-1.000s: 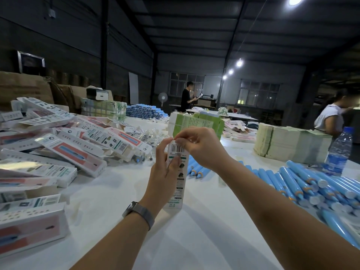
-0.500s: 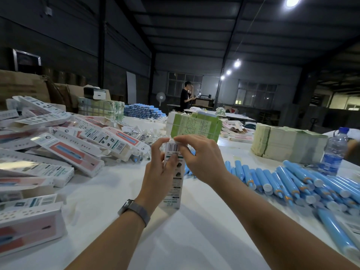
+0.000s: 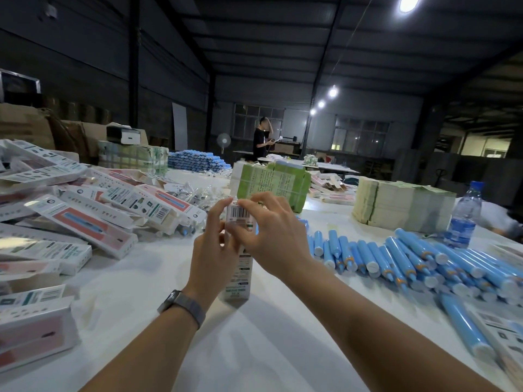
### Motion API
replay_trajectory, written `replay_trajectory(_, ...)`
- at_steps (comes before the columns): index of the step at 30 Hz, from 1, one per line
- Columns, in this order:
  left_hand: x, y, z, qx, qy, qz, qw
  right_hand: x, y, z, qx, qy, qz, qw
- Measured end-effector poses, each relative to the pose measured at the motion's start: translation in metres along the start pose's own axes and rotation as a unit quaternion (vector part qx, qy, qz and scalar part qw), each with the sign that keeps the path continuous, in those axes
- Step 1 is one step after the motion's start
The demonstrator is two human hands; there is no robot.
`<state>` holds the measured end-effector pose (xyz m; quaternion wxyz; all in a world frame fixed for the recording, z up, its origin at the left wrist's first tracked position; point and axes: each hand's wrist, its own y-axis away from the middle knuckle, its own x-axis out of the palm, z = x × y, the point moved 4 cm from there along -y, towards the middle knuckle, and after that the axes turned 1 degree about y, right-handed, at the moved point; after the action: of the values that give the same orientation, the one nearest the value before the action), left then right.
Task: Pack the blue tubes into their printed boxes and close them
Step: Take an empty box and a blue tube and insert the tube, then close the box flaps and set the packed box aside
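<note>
Box (image 3: 237,258) stood upright on the table (image 3: 283,349), centre, held between both hands. Left hand (image 3: 210,250) gripped its upper body; right hand (image 3: 271,236) pinched the top end by the barcode, likely working the flap. Flap state not visible. Loose tubes (image 3: 396,258) lay well right, packed boxes (image 3: 85,216) piled left. Risk: flap creases or misses its slot if pushed off-angle; a hard squeeze could buckle the thin carton.

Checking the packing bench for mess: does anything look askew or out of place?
The packed boxes at left lie in a loose, crisscrossed heap rather than stacked, and the blue tubes at right are scattered at mixed angles. Nothing looks spilled or damaged.
</note>
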<state>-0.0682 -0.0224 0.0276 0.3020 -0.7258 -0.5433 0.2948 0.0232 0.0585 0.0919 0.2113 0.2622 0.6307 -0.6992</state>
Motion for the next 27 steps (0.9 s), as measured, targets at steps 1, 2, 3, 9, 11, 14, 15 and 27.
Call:
replay_trajectory(1,0.0,0.001,-0.001,0.004,0.01,0.004,1.0,0.003,0.0,-0.001,0.013,0.003,0.004,1.0)
replay_trajectory(2,0.0,0.003,-0.002,0.012,0.028,0.009,1.0,0.006,0.0,-0.002,0.027,0.004,0.01,1.0)
replay_trajectory(3,0.0,0.004,-0.004,0.018,0.05,0.016,0.998,0.01,0.0,-0.003,0.043,0.0,0.017,0.999)
replay_trajectory(9,0.002,0.01,-0.008,0.015,0.142,0.075,0.987,0.016,0.01,-0.015,0.114,-0.225,0.021,0.967)
replay_trajectory(11,0.003,0.011,-0.009,0.009,0.127,0.061,0.99,0.002,0.011,-0.022,0.113,-0.234,-0.006,0.966)
replay_trajectory(14,-0.001,0.008,-0.003,-0.008,0.094,0.035,0.995,-0.034,0.007,-0.045,0.124,-0.18,-0.033,0.975)
replay_trajectory(15,-0.004,0.007,0.0,-0.011,0.087,0.028,0.996,-0.048,0.007,-0.057,0.135,-0.133,-0.025,0.982)
replay_trajectory(27,0.032,-0.016,0.115,-0.105,0.026,0.077,0.991,-0.21,0.183,-0.276,0.413,0.346,0.31,0.783)
